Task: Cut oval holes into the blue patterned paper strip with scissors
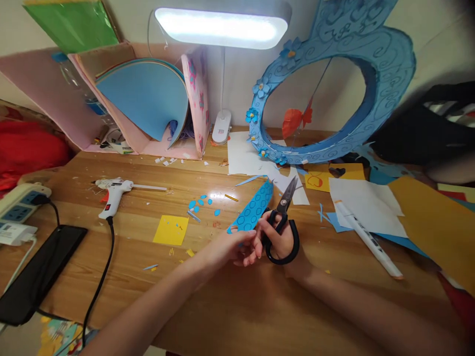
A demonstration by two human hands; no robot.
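Note:
A strip of blue paper [253, 208] with several drawn round petal outlines is pinched in my left hand [241, 244], its far end pointing up and right. My right hand [284, 240] is closed around black-handled scissors [285, 201], whose blades point away from me and look nearly together. The fingertips of both hands meet just below the strip. Several small cut blue paper pieces [200, 201] lie on the table left of the strip. A yellow paper square [170, 230] with tiny scraps on it is nearer my left forearm.
At left are a white glue gun [113, 194], a black phone [40, 274] and a power strip [25, 205]. A blue decorated ring [389, 64] stands at the back right. A white marker [371, 242] lies across papers at right. A lamp [222, 27] hangs above.

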